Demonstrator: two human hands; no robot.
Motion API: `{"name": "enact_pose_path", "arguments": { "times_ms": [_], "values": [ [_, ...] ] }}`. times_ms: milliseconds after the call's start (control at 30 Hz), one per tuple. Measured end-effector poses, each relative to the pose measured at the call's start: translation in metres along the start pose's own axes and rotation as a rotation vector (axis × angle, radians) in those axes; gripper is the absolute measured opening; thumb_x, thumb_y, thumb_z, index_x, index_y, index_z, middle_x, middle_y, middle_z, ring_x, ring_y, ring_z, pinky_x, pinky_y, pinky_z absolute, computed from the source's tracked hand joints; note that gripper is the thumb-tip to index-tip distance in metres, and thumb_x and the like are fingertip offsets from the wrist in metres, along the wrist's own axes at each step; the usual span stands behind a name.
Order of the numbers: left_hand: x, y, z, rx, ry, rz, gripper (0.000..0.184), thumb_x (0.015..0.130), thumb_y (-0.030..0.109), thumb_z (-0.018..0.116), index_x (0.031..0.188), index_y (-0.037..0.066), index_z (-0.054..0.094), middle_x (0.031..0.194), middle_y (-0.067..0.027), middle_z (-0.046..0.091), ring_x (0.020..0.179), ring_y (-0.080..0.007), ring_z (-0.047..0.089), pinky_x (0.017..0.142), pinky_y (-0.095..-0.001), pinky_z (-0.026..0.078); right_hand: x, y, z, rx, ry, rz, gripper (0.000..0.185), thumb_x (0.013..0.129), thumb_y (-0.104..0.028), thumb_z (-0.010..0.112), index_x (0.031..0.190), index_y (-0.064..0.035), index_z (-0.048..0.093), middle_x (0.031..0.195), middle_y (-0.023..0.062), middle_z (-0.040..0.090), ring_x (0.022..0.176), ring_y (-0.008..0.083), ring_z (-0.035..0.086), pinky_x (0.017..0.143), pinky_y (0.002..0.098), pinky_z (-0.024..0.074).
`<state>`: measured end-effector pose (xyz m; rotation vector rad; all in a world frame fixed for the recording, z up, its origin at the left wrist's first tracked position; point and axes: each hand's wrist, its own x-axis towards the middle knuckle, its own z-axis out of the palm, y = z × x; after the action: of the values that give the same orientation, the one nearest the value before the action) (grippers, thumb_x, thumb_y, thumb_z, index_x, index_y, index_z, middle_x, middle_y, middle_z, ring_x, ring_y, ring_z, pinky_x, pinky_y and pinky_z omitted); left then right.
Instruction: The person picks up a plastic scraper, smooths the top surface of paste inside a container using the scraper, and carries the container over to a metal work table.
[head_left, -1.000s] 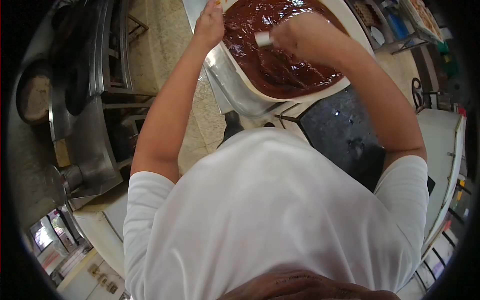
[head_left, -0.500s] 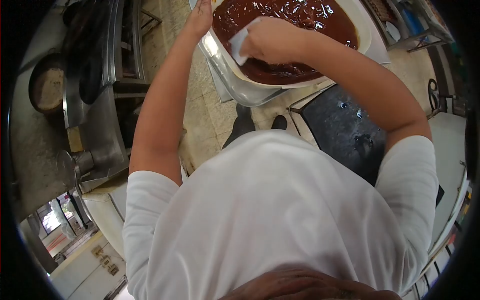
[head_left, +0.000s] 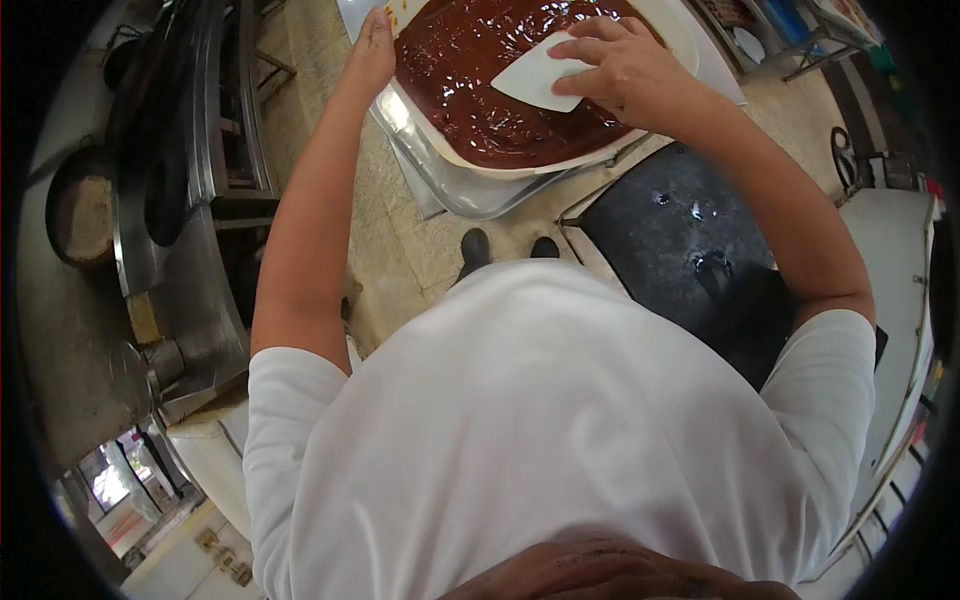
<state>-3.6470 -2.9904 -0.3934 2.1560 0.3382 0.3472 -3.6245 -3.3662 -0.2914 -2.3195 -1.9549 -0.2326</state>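
Note:
A large pale tub (head_left: 455,158) full of glossy dark red-brown sauce (head_left: 460,85) stands at the top centre on a metal tray (head_left: 468,200). My right hand (head_left: 625,75) grips a flat white scraper (head_left: 540,78) between thumb and fingers, just over the sauce. The scraper's broad face shows, its pointed end towards the left. At the tub's left rim is my left hand (head_left: 373,50), its fingers together against the edge. Whether it grips the rim is partly hidden.
A dark square surface (head_left: 680,230) with wet spots lies right of my feet. On the left are a metal counter (head_left: 180,310) and a pan (head_left: 85,208). A shelf rack (head_left: 800,50) stands at the upper right. Tiled floor (head_left: 400,250) shows between them.
My right hand has swept left and then back to the right with the scraper, whose flat face now shows. My left hand stays by the rim; the whole view has shifted slightly.

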Motion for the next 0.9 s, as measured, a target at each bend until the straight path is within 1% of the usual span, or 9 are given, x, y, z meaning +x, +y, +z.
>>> {"name": "enact_pose_path", "arguments": {
  "times_ms": [167,300,333,467,533,667,733,833,900],
  "values": [
    [0.002,-0.002,0.001,-0.034,-0.006,-0.017,0.082,0.103,0.064,0.025,0.152,0.001,0.035,0.154,-0.0229,0.04,0.145,-0.0343,0.035,0.118,-0.037,0.027,-0.013,-0.01,-0.008,-0.223,-0.054,0.513,0.034,0.084,-0.015,0.064,0.114,-0.0262,0.075,0.137,0.0177,0.056,0.132,0.0336,0.046,0.096,0.0517,0.0448],
    [0.003,-0.002,0.002,-0.058,-0.012,-0.03,0.082,0.102,0.065,0.027,0.152,0.001,0.036,0.152,-0.0222,0.043,0.143,-0.0342,0.038,0.117,-0.0366,0.029,-0.007,0.015,0.007,-0.132,-0.165,0.921,0.036,0.086,-0.013,0.06,0.118,-0.022,0.073,0.106,0.023,0.067,0.102,0.0391,0.065,0.085,0.0444,0.0526],
    [0.002,-0.001,0.003,-0.063,-0.014,-0.032,0.082,0.102,0.065,0.028,0.152,0.001,0.036,0.152,-0.022,0.043,0.143,-0.0342,0.039,0.116,-0.0365,0.03,-0.015,0.032,0.022,-0.125,-0.122,0.838,0.037,0.084,-0.008,0.059,0.117,-0.0176,0.073,0.092,0.0247,0.068,0.084,0.0435,0.067,0.078,0.0446,0.0544],
    [0.001,0.0,0.005,-0.015,-0.011,0.0,0.08,0.103,0.062,0.024,0.152,0.0,0.034,0.154,-0.0252,0.038,0.144,-0.0377,0.035,0.119,-0.0393,0.027,-0.021,0.063,0.043,0.119,0.282,0.48,0.034,0.084,-0.008,0.06,0.116,-0.0099,0.072,0.083,0.0206,0.069,0.078,0.0363,0.069,0.069,0.0435,0.0545],
    [-0.002,0.002,0.007,0.039,-0.002,0.008,0.078,0.104,0.06,0.023,0.152,0.0,0.033,0.154,-0.0269,0.036,0.145,-0.0395,0.033,0.12,-0.0407,0.026,-0.002,0.033,0.008,1.128,0.209,1.036,0.028,0.085,-0.011,0.063,0.109,-0.0015,0.071,0.076,0.0142,0.068,0.067,0.0252,0.067,0.055,0.0385,0.0516],
    [0.003,-0.017,0.012,0.145,-0.002,-0.001,0.077,0.104,0.058,0.02,0.153,-0.001,0.031,0.156,-0.0293,0.032,0.146,-0.0421,0.03,0.121,-0.0428,0.023,0.024,0.034,0.029,0.872,0.427,1.443,0.022,0.083,-0.015,0.065,0.097,0.0011,0.069,0.079,0.013,0.066,0.058,0.0156,0.06,0.047,0.0298,0.0438],
    [0.016,-0.044,0.017,0.633,0.047,0.436,0.073,0.105,0.054,0.023,0.153,-0.001,0.03,0.153,-0.0327,0.033,0.142,-0.0485,0.032,0.119,-0.0462,0.026,0.029,0.042,0.055,0.686,0.507,1.243,0.027,0.08,-0.011,0.062,0.101,0.0043,0.066,0.081,0.0138,0.067,0.069,0.0221,0.065,0.062,0.0327,0.0507],
    [-0.007,0.008,0.008,0.18,0.0,-0.031,0.063,0.106,0.042,0.028,0.152,-0.002,0.031,0.151,-0.0333,0.035,0.139,-0.0531,0.033,0.119,-0.0504,0.027,0.061,0.012,0.044,0.767,0.629,1.002,0.032,0.079,-0.011,0.06,0.106,0.0068,0.065,0.087,0.017,0.069,0.08,0.0261,0.067,0.073,0.0353,0.0528],
    [-0.003,-0.003,0.013,0.215,0.015,0.035,0.061,0.106,0.04,0.029,0.151,-0.002,0.032,0.151,-0.033,0.036,0.139,-0.052,0.034,0.118,-0.0519,0.027,0.084,-0.021,0.014,1.041,0.642,0.875,0.035,0.079,-0.011,0.059,0.108,0.0078,0.064,0.092,0.0191,0.069,0.087,0.0277,0.067,0.078,0.0367,0.053]
  ]
}}
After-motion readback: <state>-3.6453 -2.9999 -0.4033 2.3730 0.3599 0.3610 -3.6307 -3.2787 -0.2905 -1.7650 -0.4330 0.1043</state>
